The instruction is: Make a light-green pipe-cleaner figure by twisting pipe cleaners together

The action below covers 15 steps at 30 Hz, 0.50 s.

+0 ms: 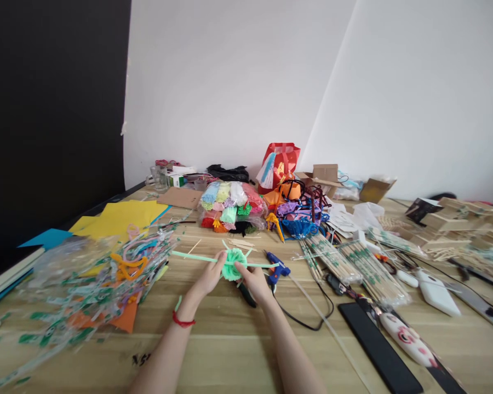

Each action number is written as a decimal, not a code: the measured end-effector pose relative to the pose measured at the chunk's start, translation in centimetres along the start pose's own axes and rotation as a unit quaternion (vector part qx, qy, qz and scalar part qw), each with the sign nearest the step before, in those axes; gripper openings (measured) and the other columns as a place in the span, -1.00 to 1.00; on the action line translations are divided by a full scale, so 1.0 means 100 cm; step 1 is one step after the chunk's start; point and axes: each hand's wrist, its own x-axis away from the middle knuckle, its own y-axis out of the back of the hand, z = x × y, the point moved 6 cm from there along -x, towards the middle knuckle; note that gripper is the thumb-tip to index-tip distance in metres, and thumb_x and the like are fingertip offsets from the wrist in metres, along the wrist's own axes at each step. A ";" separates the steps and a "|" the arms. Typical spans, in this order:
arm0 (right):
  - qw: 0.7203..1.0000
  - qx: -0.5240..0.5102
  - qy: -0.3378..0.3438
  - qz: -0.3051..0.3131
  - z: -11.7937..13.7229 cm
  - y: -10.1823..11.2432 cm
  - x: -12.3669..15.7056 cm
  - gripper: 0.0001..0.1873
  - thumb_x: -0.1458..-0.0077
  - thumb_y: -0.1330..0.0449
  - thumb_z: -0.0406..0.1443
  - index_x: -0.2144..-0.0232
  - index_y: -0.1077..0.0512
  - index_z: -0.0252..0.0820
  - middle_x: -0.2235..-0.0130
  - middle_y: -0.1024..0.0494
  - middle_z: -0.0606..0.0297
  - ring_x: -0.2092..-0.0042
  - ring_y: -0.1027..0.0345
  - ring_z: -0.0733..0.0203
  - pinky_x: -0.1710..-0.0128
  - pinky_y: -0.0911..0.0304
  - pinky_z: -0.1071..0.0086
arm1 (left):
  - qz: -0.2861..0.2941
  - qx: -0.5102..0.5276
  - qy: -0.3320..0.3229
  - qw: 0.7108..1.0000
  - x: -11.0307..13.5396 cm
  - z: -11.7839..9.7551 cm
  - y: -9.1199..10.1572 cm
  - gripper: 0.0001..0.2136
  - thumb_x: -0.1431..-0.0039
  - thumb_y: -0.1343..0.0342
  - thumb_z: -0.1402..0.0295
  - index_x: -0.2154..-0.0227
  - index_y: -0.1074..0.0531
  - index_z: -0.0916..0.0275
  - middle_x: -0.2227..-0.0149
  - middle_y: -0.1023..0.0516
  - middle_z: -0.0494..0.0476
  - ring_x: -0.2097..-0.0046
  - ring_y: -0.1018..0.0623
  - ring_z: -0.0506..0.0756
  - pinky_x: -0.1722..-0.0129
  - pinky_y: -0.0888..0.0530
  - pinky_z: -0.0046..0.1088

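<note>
Your left hand [212,275] and your right hand [254,282] hold between them one green fluffy piece [232,270], above the wooden surface [222,353]. A thin green strip [191,256] passes across it. Just beside your right hand lies a blue glue gun [276,266]. Yellow paper sheets [125,219] lie to your left, and a red bag [285,163] stands near the wall [230,82].

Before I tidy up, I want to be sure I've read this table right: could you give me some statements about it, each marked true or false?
1. The left hand and right hand both hold the green piece. True.
2. The glue gun lies left of both hands. False: the glue gun lies right of them.
3. A red band circles the left wrist. True.
4. The yellow sheets are on the right. False: the yellow sheets are on the left.
5. The red bag is nearer the wall than the glue gun. True.
</note>
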 end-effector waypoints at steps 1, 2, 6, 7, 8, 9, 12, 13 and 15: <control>1.000 0.007 0.001 -0.007 0.000 0.001 0.000 -0.58 0.16 -0.23 -0.02 0.45 -0.47 -0.31 0.52 -0.49 0.24 0.51 -0.29 0.26 0.52 -0.21 0.42 | 0.003 -0.003 0.000 1.000 0.000 0.000 0.000 -0.57 -0.12 0.07 0.05 0.08 -0.36 0.24 0.02 -0.46 0.18 -0.08 -0.36 0.17 -0.05 -0.27 -0.31; 1.000 0.011 0.003 -0.012 0.000 0.001 0.000 -0.58 0.15 -0.23 -0.02 0.44 -0.47 -0.31 0.51 -0.49 0.23 0.51 -0.30 0.25 0.52 -0.20 0.42 | 0.009 -0.005 0.001 1.000 0.001 -0.001 -0.001 -0.57 -0.11 0.06 0.06 0.07 -0.35 0.24 0.03 -0.47 0.18 -0.06 -0.38 0.18 -0.03 -0.29 -0.31; 1.000 0.001 0.005 -0.015 0.001 0.002 0.000 -0.57 0.14 -0.23 -0.05 0.35 -0.46 -0.32 0.47 -0.52 0.21 0.49 -0.34 0.23 0.54 -0.21 0.43 | 0.034 -0.010 0.013 0.999 0.004 -0.005 -0.003 -0.56 -0.02 -0.09 0.14 0.05 -0.32 0.23 0.06 -0.49 0.18 0.02 -0.45 0.19 0.06 -0.37 -0.30; 1.000 -0.002 0.006 -0.015 0.001 0.002 0.000 -0.56 0.15 -0.24 -0.05 0.32 -0.46 -0.31 0.45 -0.53 0.21 0.48 -0.35 0.21 0.54 -0.22 0.43 | 0.037 -0.012 0.013 0.999 0.004 -0.006 -0.003 -0.56 0.00 -0.12 0.16 0.05 -0.32 0.23 0.07 -0.50 0.18 0.03 -0.45 0.19 0.07 -0.38 -0.30; 1.000 -0.004 0.008 -0.017 0.002 0.002 0.000 -0.56 0.16 -0.24 -0.06 0.31 -0.46 -0.30 0.44 -0.53 0.21 0.47 -0.36 0.20 0.54 -0.23 0.42 | 0.037 -0.015 0.014 0.999 0.005 -0.006 -0.003 -0.55 0.01 -0.14 0.18 0.05 -0.32 0.23 0.08 -0.50 0.18 0.04 -0.46 0.19 0.07 -0.39 -0.30; 1.000 -0.004 0.010 -0.018 0.002 0.002 0.000 -0.56 0.16 -0.25 -0.06 0.31 -0.46 -0.30 0.44 -0.53 0.20 0.47 -0.37 0.20 0.54 -0.23 0.42 | 0.035 -0.018 0.014 0.999 0.005 -0.006 -0.002 -0.55 0.02 -0.15 0.19 0.05 -0.32 0.23 0.08 -0.50 0.18 0.05 -0.46 0.19 0.08 -0.39 -0.30; 0.999 -0.012 0.012 -0.027 0.001 0.003 0.000 -0.58 0.16 -0.25 -0.08 0.32 -0.46 -0.30 0.44 -0.53 0.20 0.46 -0.37 0.19 0.54 -0.24 0.42 | 0.017 -0.024 0.012 1.000 0.004 -0.005 -0.001 -0.55 0.04 -0.15 0.19 0.07 -0.34 0.25 0.08 -0.50 0.19 0.06 -0.47 0.18 0.09 -0.40 -0.31; 0.999 -0.019 0.010 -0.031 0.000 0.004 -0.001 -0.59 0.16 -0.25 -0.08 0.33 -0.46 -0.30 0.44 -0.53 0.20 0.47 -0.37 0.20 0.54 -0.24 0.42 | 0.010 -0.026 0.010 1.000 0.003 -0.004 0.000 -0.55 0.04 -0.15 0.18 0.07 -0.35 0.25 0.08 -0.50 0.20 0.07 -0.48 0.18 0.09 -0.40 -0.30; 0.999 -0.034 0.005 -0.037 -0.001 0.004 -0.001 -0.60 0.16 -0.24 -0.07 0.36 -0.46 -0.30 0.45 -0.53 0.21 0.47 -0.37 0.20 0.53 -0.25 0.42 | 0.000 -0.031 0.007 0.999 0.002 -0.004 0.001 -0.56 0.05 -0.15 0.18 0.09 -0.36 0.27 0.10 -0.51 0.21 0.08 -0.49 0.19 0.10 -0.40 -0.30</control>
